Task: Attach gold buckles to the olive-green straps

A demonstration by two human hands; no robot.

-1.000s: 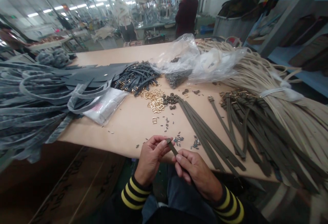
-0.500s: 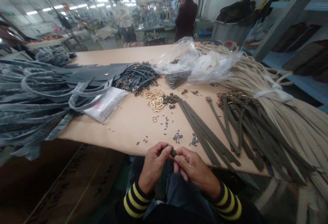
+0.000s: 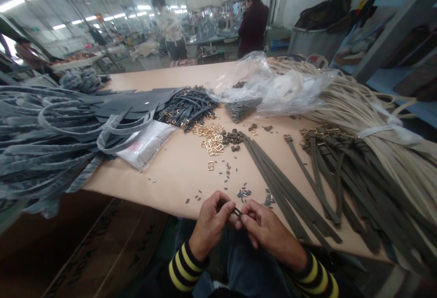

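Just past the table's near edge, my left hand [image 3: 212, 221] and my right hand [image 3: 268, 230] pinch a short dark olive strap piece [image 3: 236, 212] between them. A slot-like opening shows in the strap between my fingertips; the rest of it is hidden by my fingers. On the table ahead lie several dark offcuts [image 3: 244, 193], a single gold buckle [image 3: 210, 165] and a heap of gold buckles [image 3: 212, 143]. Small olive loops [image 3: 233, 137] sit beside that heap. Long olive straps [image 3: 273, 184] stretch toward the table edge on the right of my hands.
Grey strap bundles [image 3: 44, 138] and a plastic-wrapped packet [image 3: 145, 145] cover the left. Behind are finished dark straps [image 3: 191, 107] and a clear plastic bag [image 3: 290, 88]. Buckled olive straps [image 3: 355, 184] and beige straps [image 3: 403, 129] fill the right. People stand in the background.
The strap piece has turned in my fingers; it looked bunched or folded before and now lies flatter, with its slot visible. My hands have moved slightly apart. The whole view has shifted a little.
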